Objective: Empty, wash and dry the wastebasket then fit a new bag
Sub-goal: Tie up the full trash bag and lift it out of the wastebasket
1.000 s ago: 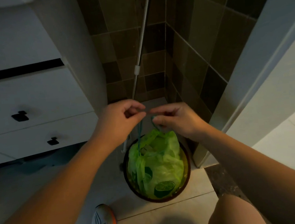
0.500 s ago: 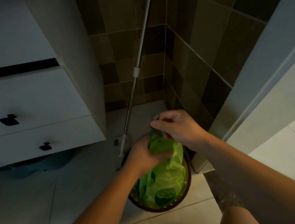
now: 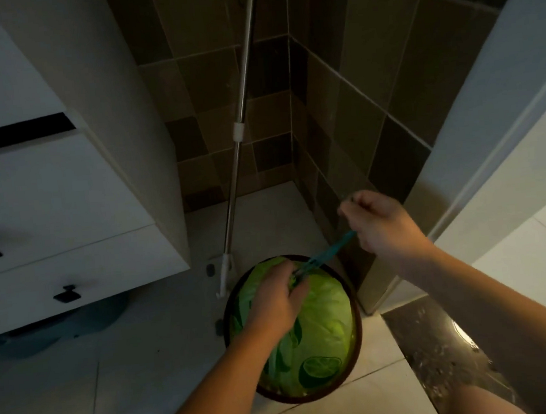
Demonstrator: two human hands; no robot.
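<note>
Drawstring closure appears to be the step in hand. The round dark-rimmed wastebasket (image 3: 356,302) stands on the pale tiled floor (image 3: 83,388) in the corner, beside a metal mop pole (image 3: 240,110), and the thin green plastic bag printed with lime slices (image 3: 322,334) is seated inside it. The gathered neck is pinned by the left hand (image 3: 273,302), fingers curled shut on it, so the bag is kept down. The teal drawstring (image 3: 328,254) is pinched in the closed right hand (image 3: 378,224) and held taut, up and away, presumably to cinch the mouth.
</note>
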